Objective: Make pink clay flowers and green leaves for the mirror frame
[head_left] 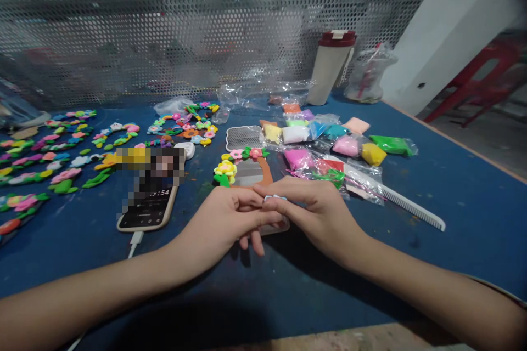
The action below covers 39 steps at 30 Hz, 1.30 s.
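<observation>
Between the fingertips of both hands is a small light-blue and white piece, apparently modelling clay [275,197]. My right hand [319,208] pinches it with thumb and index finger. From the other side, my left hand [230,214] meets it with closed thumb and index finger, its lower fingers hanging loosely below. Under and behind my hands lies a mirror [247,173] decorated with a brown clay band [265,171], a yellow flower [225,171], pink flowers and green leaves. My hands hide its lower part. Just beyond it is a scalloped clear-edged mirror panel [245,138].
Bagged coloured clay [300,159] and a white comb [407,205] lie at right. A plugged-in phone [150,208] lies at left, near several flower-decorated clay pieces [66,156]. A tumbler [331,68] stands before the perforated metal screen [185,27] behind the blue table [465,186].
</observation>
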Available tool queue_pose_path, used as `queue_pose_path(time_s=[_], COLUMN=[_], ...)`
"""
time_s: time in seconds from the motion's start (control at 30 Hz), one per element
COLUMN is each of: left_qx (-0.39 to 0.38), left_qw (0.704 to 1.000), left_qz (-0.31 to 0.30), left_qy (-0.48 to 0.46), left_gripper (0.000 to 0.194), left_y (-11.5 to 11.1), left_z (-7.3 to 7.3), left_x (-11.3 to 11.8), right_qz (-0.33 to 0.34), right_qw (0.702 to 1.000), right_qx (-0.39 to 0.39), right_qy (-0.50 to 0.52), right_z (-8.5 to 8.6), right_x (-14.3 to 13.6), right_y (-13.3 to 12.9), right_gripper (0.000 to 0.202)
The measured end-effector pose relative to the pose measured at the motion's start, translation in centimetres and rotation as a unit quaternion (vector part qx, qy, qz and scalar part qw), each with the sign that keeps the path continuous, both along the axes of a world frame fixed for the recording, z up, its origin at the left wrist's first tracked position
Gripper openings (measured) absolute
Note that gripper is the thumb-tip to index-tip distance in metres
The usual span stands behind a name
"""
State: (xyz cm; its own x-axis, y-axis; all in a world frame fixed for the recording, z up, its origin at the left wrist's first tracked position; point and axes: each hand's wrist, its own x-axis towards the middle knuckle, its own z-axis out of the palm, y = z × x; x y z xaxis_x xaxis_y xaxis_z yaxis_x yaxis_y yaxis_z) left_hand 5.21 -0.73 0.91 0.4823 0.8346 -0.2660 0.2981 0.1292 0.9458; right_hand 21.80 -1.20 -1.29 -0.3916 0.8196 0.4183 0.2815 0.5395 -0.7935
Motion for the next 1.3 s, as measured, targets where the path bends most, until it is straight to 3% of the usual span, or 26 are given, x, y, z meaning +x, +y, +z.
queue_pose_path(time_s=[0.13,0.27,0.37,0.47,0.57,0.67,0.77,0.83,0.97,1.2,1.3], left_qx=[-0.005,-0.029,-0.050,-0.047,-0.056,-0.035,0.032,0.051,0.016,-0.021,-0.026], left_qw=[0.999,0.997,0.997,0.997,0.994,0.998,0.999,0.998,0.999,0.998,0.997], left_qz=[-0.031,-0.060,-0.061,-0.039,-0.035,-0.032,0.005,0.014,-0.022,-0.041,-0.028], left_qy=[0.021,0.036,0.014,-0.040,-0.084,-0.041,0.032,0.047,0.024,-0.031,-0.063], left_gripper=[0.019,0.020,0.014,0.027,0.031,0.016,0.012,0.017,0.017,0.013,0.033], left_y=[-0.2,-0.5,-0.4,0.0,0.2,-0.2,-0.7,-0.9,-1.0,-0.7,-0.4], left_z=[0.0,-0.1,-0.3,-0.8,-0.9,-0.5,0.2,0.6,0.6,-0.3,-0.6], left_x=[0.0,0.1,0.2,0.1,-0.1,-0.1,0.1,0.2,0.3,0.3,0.3], right_qz=[-0.070,-0.156,-0.178,-0.116,-0.008,0.067,0.092,0.075,0.033,-0.101,-0.113], right_qw=[0.996,0.988,0.979,0.984,0.996,0.993,0.989,0.994,0.999,0.990,0.984], right_qx=[0.056,-0.013,-0.041,-0.042,-0.060,-0.093,-0.107,-0.073,0.014,-0.028,-0.041], right_qy=[-0.030,0.004,0.088,0.128,0.069,0.034,0.035,0.017,-0.006,0.092,0.130], right_z=[0.2,0.4,0.4,0.3,0.1,-0.2,-0.5,-0.6,-0.3,0.2,0.2], right_x=[0.3,0.8,1.3,1.4,1.0,0.4,0.0,0.0,0.3,1.3,1.5], right_y=[0.0,0.6,1.2,1.5,1.3,0.7,0.2,0.0,0.0,0.9,1.1], right_gripper=[0.013,0.016,0.018,0.035,0.058,0.045,0.038,0.037,0.035,0.030,0.044])
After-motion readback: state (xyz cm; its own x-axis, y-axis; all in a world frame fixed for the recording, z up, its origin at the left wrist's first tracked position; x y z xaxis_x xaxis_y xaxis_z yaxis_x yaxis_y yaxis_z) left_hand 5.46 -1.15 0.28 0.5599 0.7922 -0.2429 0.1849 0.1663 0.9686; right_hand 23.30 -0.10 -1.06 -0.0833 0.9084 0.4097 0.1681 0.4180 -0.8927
